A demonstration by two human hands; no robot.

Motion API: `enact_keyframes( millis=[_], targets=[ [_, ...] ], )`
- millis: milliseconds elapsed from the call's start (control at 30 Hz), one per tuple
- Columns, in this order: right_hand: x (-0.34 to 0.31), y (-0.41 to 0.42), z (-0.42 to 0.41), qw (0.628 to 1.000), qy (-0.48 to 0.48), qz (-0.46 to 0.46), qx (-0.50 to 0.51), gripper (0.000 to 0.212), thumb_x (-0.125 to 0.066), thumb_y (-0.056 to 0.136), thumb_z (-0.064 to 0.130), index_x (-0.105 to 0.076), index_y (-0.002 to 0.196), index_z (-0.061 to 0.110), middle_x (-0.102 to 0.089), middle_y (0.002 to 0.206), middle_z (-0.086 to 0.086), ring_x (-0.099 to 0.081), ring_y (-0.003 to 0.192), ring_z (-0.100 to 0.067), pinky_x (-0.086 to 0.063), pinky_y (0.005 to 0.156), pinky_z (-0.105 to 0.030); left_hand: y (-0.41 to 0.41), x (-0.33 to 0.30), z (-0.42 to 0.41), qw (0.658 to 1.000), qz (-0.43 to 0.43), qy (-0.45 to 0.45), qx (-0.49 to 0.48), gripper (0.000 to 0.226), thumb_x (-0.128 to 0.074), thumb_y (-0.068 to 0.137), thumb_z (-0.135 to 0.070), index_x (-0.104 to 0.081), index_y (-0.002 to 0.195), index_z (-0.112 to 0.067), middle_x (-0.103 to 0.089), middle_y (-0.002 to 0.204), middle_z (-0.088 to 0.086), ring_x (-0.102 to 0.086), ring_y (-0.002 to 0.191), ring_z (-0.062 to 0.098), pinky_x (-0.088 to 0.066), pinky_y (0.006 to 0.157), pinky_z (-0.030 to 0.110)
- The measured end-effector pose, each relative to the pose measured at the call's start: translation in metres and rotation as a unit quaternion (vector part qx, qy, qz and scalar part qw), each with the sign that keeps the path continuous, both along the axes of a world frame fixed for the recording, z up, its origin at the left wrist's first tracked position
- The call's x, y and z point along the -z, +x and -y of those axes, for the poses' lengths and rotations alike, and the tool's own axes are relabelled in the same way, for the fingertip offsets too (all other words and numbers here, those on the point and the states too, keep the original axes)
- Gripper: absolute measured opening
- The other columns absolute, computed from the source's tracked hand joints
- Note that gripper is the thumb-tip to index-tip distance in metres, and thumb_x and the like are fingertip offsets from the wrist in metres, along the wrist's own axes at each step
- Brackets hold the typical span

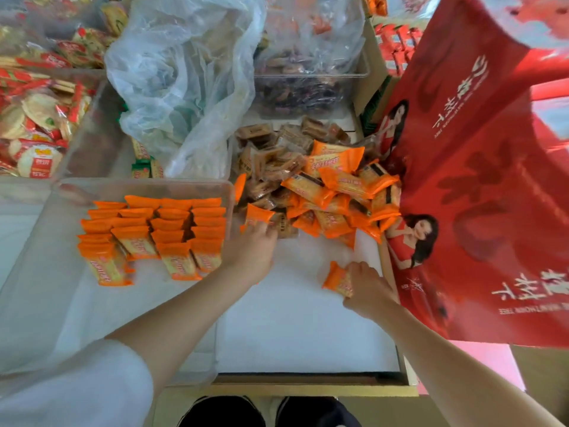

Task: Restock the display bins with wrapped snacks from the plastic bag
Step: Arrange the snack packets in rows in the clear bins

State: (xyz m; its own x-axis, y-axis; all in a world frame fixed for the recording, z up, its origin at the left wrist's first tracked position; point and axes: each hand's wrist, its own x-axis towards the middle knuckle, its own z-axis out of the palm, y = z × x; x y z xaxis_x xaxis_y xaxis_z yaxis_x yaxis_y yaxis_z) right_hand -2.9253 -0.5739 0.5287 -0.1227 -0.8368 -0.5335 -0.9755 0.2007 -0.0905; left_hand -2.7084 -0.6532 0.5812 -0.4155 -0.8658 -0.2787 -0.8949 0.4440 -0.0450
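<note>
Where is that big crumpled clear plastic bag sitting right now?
In the head view the clear plastic bag sits at upper centre, behind the bin of neatly rowed orange snacks and left of the loose snack pile.

a loose white sleeve [77, 386] covers the left upper arm; both forearms are bare below it. dark shoes [268, 411] with pale trim show near the bottom edge.
</note>
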Motion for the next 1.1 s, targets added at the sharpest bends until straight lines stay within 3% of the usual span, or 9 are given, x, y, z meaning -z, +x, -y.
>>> enact_keyframes(
  millis=[100, 233, 367, 467, 533, 633, 800, 933, 1100],
  targets=[
    [-0.019, -0.005, 0.000, 0.991, -0.024, 0.132, 0.027, 0.051, -0.068, 0.075, 0.025, -0.041, 0.119, 0.020, -0.051, 0.112, 0.001, -0.053, 0.102, -0.019, -0.047, 0.077, -0.031, -0.010, 0.017, 0.007, 0.996, 0.070, 0.007, -0.058, 0.050, -0.052, 0.087, -0.017, -0.037, 0.134, -0.018, -0.034, 0.139, 0.009, -0.040, 0.124, 0.034, -0.038, 0.096, 0.041],
    [-0.048, -0.003, 0.007, 0.914, -0.132, 0.375, 0.074, 0.047, -0.073, 0.075, 0.012, -0.044, 0.110, 0.022, -0.057, 0.097, 0.009, -0.059, 0.089, -0.014, -0.048, 0.066, -0.019, -0.021, 0.039, 0.007, 0.978, 0.031, 0.099, -0.183, 0.065, -0.054, 0.090, -0.023, -0.016, 0.144, -0.022, -0.016, 0.149, 0.012, -0.045, 0.120, 0.038, -0.047, 0.085, 0.042],
    [-0.072, -0.001, 0.015, 0.860, -0.151, 0.476, 0.107, 0.059, -0.075, 0.077, 0.010, -0.038, 0.120, 0.027, -0.059, 0.104, 0.005, -0.057, 0.086, 0.003, -0.042, 0.067, -0.009, -0.017, 0.051, -0.008, 0.987, 0.002, -0.020, -0.161, 0.046, -0.061, 0.088, -0.023, -0.043, 0.129, -0.019, -0.044, 0.128, 0.009, -0.059, 0.097, 0.028, -0.050, 0.066, 0.034],
    [-0.083, 0.002, 0.022, 0.808, -0.125, 0.545, 0.187, 0.062, -0.073, 0.078, 0.005, -0.039, 0.125, 0.025, -0.060, 0.104, 0.007, -0.059, 0.083, 0.009, -0.047, 0.066, -0.011, -0.018, 0.045, -0.019, 0.992, 0.005, 0.002, -0.128, 0.029, -0.048, 0.093, -0.010, -0.046, 0.121, -0.014, -0.037, 0.133, 0.011, -0.056, 0.097, 0.023, -0.039, 0.064, 0.027],
    [-0.086, 0.005, 0.028, 0.782, -0.120, 0.568, 0.226, 0.048, -0.070, 0.081, 0.004, -0.048, 0.119, 0.022, -0.063, 0.103, 0.006, -0.062, 0.088, 0.001, -0.049, 0.064, -0.013, -0.020, 0.036, -0.021, 0.988, -0.079, 0.028, -0.126, 0.029, -0.043, 0.093, -0.002, -0.047, 0.120, -0.010, -0.036, 0.134, 0.013, -0.054, 0.100, 0.025, -0.036, 0.068, 0.025],
    [-0.091, 0.015, 0.034, 0.791, -0.130, 0.557, 0.218, 0.019, -0.062, 0.088, 0.006, -0.056, 0.101, 0.018, -0.061, 0.088, 0.006, -0.057, 0.063, 0.011, -0.042, 0.052, -0.008, -0.014, 0.016, -0.024, 0.963, -0.229, 0.079, -0.121, 0.028, -0.044, 0.089, 0.002, -0.049, 0.115, -0.009, -0.051, 0.122, 0.009, -0.053, 0.100, 0.023, -0.037, 0.071, 0.024],
    [-0.114, 0.045, 0.049, 0.785, -0.179, 0.545, 0.232, 0.007, -0.058, 0.092, 0.014, -0.056, 0.095, 0.008, -0.060, 0.085, -0.007, -0.059, 0.065, -0.007, -0.046, 0.055, -0.017, 0.015, -0.044, -0.034, 0.881, -0.447, 0.084, -0.133, 0.033, -0.064, 0.086, -0.013, -0.054, 0.117, -0.021, -0.057, 0.108, -0.010, -0.057, 0.099, 0.010, -0.048, 0.081, 0.024],
    [-0.136, 0.091, 0.065, 0.778, -0.212, 0.545, 0.228, 0.024, -0.059, 0.091, 0.018, -0.054, 0.094, -0.005, -0.062, 0.086, -0.023, -0.061, 0.077, -0.026, -0.054, 0.072, -0.042, 0.085, -0.077, -0.029, 0.813, -0.548, 0.063, -0.185, 0.041, -0.071, 0.079, -0.009, -0.053, 0.102, -0.037, -0.063, 0.104, -0.009, -0.060, 0.094, 0.002, -0.047, 0.076, 0.017],
    [-0.136, 0.167, 0.073, 0.799, -0.172, 0.559, 0.142, 0.013, -0.068, 0.084, 0.012, -0.060, 0.093, 0.016, -0.065, 0.083, -0.010, -0.062, 0.074, -0.019, -0.054, 0.070, -0.038, 0.184, -0.078, -0.015, 0.787, -0.551, 0.009, -0.277, 0.030, -0.071, 0.078, -0.005, -0.060, 0.100, -0.023, -0.064, 0.096, -0.005, -0.059, 0.086, 0.004, -0.043, 0.078, 0.024]
  ],
)
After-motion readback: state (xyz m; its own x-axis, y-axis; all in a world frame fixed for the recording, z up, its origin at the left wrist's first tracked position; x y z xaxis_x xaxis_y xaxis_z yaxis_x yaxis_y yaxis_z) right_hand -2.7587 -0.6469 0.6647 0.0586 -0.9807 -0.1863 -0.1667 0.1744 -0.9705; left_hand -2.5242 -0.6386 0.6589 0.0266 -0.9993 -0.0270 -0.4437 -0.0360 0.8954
